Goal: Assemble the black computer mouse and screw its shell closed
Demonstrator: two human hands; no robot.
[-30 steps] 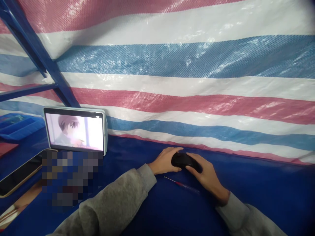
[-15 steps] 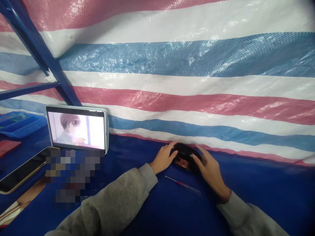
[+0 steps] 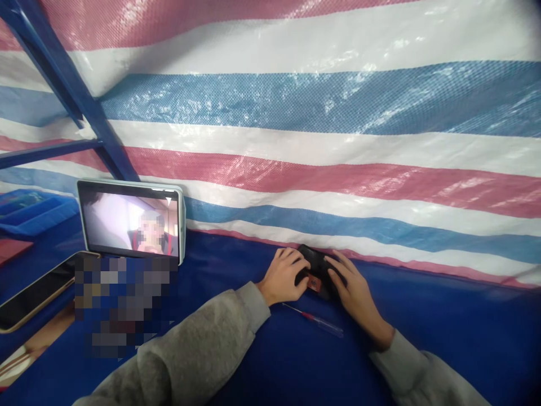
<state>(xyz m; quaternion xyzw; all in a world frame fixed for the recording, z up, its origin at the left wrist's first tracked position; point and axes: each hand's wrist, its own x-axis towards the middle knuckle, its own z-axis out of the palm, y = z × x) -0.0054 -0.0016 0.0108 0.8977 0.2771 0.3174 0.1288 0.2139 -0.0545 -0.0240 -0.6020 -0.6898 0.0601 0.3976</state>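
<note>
A black, curved plastic housing (image 3: 311, 258) rests on the blue tabletop near the striped sheet. A reddish circuit board (image 3: 313, 282) shows through its near side. My left hand (image 3: 288, 276) grips the left end, fingers bent over the top and thumb at the near edge. At the right end is my right hand (image 3: 353, 285), its fingers laid along the top and side. Both hands cover parts of the housing, so its full outline is hidden. Just in front lies a thin screwdriver (image 3: 313, 318) with a clear handle and a red collar, touched by neither hand.
A tablet (image 3: 131, 220) playing a video stands at the left. Beside it lie a phone (image 3: 42, 293) and a pixelated patch. Farther left are a blue tray (image 3: 40, 213) and a red flat piece (image 3: 12, 251). A blue metal frame (image 3: 70, 84) and the striped sheet (image 3: 296, 141) rise behind.
My left hand has shifted a little right and curled further over the housing. My right fingers have slid slightly left along its top. The tablet's picture has changed.
</note>
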